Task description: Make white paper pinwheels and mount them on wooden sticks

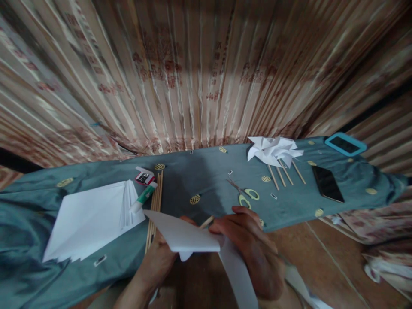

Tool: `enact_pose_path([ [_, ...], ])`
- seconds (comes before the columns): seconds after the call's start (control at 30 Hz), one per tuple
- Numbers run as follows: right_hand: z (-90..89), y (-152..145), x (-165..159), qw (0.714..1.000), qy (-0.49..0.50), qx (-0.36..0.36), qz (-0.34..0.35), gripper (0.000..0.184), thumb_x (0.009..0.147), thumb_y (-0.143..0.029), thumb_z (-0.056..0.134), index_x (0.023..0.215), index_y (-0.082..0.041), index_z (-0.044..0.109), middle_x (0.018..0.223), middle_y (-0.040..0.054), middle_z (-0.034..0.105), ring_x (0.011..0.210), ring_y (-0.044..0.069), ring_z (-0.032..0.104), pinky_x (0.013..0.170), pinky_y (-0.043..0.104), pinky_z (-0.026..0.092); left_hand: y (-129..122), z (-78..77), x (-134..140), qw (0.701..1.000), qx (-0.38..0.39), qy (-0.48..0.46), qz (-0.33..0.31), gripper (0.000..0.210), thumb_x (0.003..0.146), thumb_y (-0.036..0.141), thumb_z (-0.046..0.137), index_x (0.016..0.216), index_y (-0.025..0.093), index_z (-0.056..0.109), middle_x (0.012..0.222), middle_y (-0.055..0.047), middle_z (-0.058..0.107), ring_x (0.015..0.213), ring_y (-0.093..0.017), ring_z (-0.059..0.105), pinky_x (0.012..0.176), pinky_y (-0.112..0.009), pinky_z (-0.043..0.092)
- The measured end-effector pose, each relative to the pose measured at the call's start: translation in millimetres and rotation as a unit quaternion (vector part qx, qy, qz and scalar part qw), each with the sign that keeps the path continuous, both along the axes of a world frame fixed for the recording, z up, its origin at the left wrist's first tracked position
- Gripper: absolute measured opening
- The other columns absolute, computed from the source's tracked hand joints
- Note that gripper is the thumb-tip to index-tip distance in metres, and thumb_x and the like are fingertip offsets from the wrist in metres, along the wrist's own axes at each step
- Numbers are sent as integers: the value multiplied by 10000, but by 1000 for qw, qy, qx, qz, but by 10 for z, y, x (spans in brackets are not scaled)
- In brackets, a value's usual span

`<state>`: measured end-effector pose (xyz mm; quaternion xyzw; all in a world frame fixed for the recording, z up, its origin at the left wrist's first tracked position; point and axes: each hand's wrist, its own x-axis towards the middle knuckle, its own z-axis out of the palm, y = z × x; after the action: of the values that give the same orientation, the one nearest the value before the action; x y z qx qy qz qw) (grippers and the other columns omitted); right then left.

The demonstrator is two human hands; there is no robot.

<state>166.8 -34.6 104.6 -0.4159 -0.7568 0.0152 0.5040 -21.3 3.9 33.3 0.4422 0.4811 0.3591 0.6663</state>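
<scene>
Both hands are at a folded white paper pinwheel (189, 235) held over the table's front edge. My left hand (162, 256) grips it from the left, its fingertips mostly behind the paper. My right hand (252, 249) is closed on the pinwheel's right side, where a paper blade hangs down below the palm. A short end of a wooden stick (207, 222) shows between the hands; which hand holds it is unclear. Just beyond my right hand lie scissors (246, 197) with yellow-green handles.
On the left of the green cloth (180, 176) lie stacked white paper (90, 214), a green glue stick (145, 195), a small red-and-white box (144, 176) and several wooden sticks (157, 197). To the right are finished pinwheels (273, 150), a black phone (327, 183) and a blue-framed device (345, 144).
</scene>
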Motion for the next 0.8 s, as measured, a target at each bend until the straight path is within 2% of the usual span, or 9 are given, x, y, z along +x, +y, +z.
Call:
enact_pose_path([
  [0.13, -22, -5, 2, 1000, 5, 1, -5, 297, 934, -68, 554, 1228, -102, 578, 983, 46, 732, 930, 148, 651, 1053, 376, 453, -5, -82, -1, 999, -2, -30, -18, 217, 699, 389, 736, 728, 180, 685, 704, -30, 642, 667, -181, 557, 619, -279, 427],
  [0.37, -71, -4, -3, 1000, 9, 4, -8, 318, 912, -60, 579, 1228, -97, 583, 988, 47, 735, 931, 153, 661, 1053, 386, 465, 21, 108, 48, 1000, -6, -16, -11, 254, 637, 383, 787, 634, 169, 649, 616, 5, 601, 600, -142, 518, 610, -262, 411],
  [0.57, -33, -14, -13, 1000, 6, -3, -13, 319, 907, -67, 599, 1223, -105, 583, 987, 43, 739, 935, 143, 662, 1061, 369, 462, 5, 54, 34, 998, -12, -54, -3, 251, 701, 384, 752, 673, 162, 638, 642, 6, 607, 603, -131, 511, 599, -253, 403],
  [0.8, -5, -28, -7, 1000, 5, -13, -15, 315, 926, -87, 565, 1237, -138, 579, 983, 34, 744, 933, 146, 671, 1050, 366, 470, 2, 109, 57, 999, -9, -39, -11, 282, 687, 409, 765, 669, 148, 659, 637, 14, 621, 609, -128, 517, 605, -242, 392],
])
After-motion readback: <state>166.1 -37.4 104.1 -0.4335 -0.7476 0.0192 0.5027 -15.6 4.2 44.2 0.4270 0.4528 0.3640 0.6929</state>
